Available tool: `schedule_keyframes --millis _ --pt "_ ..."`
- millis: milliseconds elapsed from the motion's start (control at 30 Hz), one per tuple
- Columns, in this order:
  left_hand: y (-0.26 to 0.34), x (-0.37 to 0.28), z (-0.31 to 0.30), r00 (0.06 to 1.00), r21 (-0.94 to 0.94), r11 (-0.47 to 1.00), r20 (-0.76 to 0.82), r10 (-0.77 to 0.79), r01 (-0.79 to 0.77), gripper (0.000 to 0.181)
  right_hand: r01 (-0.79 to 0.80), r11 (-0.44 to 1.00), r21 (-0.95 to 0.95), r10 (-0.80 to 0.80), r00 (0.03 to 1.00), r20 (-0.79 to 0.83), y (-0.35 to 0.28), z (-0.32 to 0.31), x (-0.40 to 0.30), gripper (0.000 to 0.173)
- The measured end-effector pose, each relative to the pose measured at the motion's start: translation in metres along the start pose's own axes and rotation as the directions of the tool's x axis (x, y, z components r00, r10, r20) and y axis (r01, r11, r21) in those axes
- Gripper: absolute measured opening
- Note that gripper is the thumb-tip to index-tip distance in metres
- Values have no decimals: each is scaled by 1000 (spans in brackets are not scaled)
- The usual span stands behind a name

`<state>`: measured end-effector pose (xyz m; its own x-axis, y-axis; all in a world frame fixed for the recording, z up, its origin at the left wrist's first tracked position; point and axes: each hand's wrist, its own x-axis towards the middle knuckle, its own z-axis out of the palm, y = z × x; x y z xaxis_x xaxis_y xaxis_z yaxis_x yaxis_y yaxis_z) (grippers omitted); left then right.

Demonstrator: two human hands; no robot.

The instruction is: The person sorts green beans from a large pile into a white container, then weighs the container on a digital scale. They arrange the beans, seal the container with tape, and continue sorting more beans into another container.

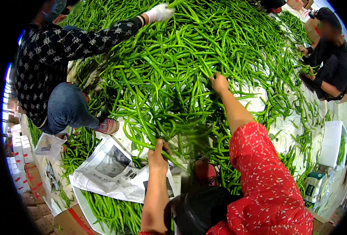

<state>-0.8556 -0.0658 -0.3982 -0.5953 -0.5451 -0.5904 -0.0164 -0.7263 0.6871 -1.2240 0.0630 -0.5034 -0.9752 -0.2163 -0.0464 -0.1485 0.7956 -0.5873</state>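
Long green chili peppers (141, 117) stick out of my left hand (158, 158), which grips them low in front of me. Farther out, my right hand (220, 83) reaches into a broad heap of green chili peppers (173, 53). Its fingertips are closed around the end of a pepper (205, 68) at the heap's surface. Below my left hand, a printed newspaper sheet (103, 173) hangs over a white foam box (86, 205) filled with lined-up peppers (114, 210). My left forearm passes in front of part of the sheet and box.
At left, a person (70, 44) in a patterned black top reaches a white-gloved hand (160, 13) over the heap. Another person (329, 58) crouches at right, holding peppers. A white foam box (332, 144) stands on the right. Cardboard boxes (33, 179) are stacked at left.
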Motion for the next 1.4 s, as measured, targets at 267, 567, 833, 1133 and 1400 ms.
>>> schedule_keyframes --millis 267,567,833,1133,1400 --pt "-2 -1 6 980 21 997 184 -80 77 28 250 917 309 -283 957 64 -58 -22 -234 31" --pt "6 -4 -8 994 198 976 -80 -79 94 17 250 951 180 -156 896 -417 -74 -44 -99 47" --pt "0 3 2 999 169 985 0 -46 45 15 52 951 305 -12 991 -132 -28 24 -80 41" --pt "-1 4 -17 994 100 995 -105 -11 22 18 466 768 439 -587 786 193 -93 -4 -190 28" --pt "1 -3 11 996 123 989 -26 -84 87 18 462 702 -542 -483 868 115 -34 24 57 35"
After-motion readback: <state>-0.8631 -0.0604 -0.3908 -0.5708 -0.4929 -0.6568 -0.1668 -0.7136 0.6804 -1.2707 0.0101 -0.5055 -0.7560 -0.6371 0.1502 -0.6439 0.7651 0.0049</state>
